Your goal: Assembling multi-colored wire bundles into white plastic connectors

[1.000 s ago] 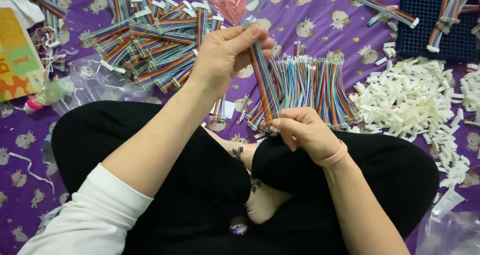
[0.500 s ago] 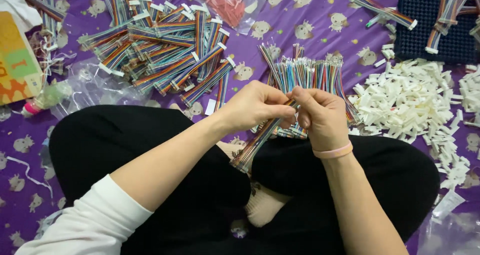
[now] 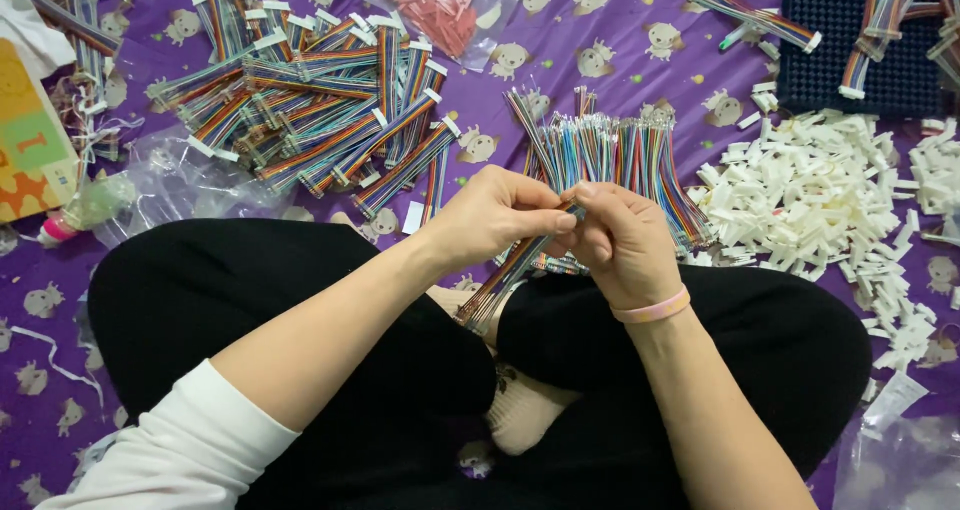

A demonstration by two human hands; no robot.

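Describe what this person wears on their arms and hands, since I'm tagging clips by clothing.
The left arm has a white long sleeve pushed up, leaving the forearm bare. The right arm shows no sleeve; its wrist carries a thin pink band. Both the left hand and right hand are ungloved, no rings visible.

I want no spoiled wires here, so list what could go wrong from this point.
1. The left hand and right hand pinch one rainbow ribbon strip close to the fanned wire bundle; strands could snag or tear unevenly.
2. The strip's lower end hangs loose over the lap and might slip from the grip.
3. The white connector pile lies close by; an elbow could scatter it.
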